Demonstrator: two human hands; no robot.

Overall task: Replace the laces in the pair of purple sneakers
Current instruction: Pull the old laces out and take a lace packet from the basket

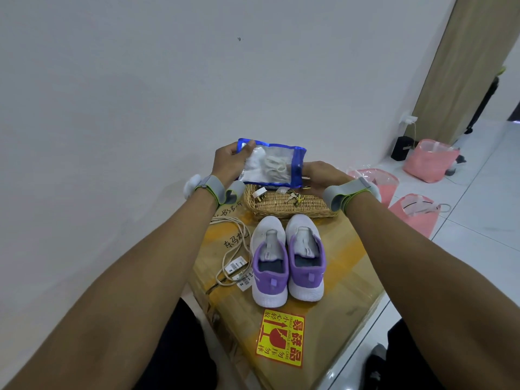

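One yellow-and-red fragile sticker (280,340) is stuck flat near the near edge of a tape-wrapped cardboard box (346,266). Beyond it, at the middle of the box top, the pair of sneakers (269,288) stands side by side and touching, heels toward the person, with purple knit collars, pale mesh toes, white soles and bare eyelets. Toward the left edge, well apart from both hands, a loose tangle of cream cord laces (233,249) lies with white barcode tags (234,266). A shallow oval wicker basket (284,208) sits at the far edge, just past the toes. Above the basket, the left hand (228,161) pinches the far left corner of a clear, blue-bordered plastic pouch (298,159) between thumb and fingers, while the right hand (320,177) grips its right edge, fingers curled behind it. Folded white laces (274,166) show through the pouch, between the two hands. Grey straps wrap both wrists.
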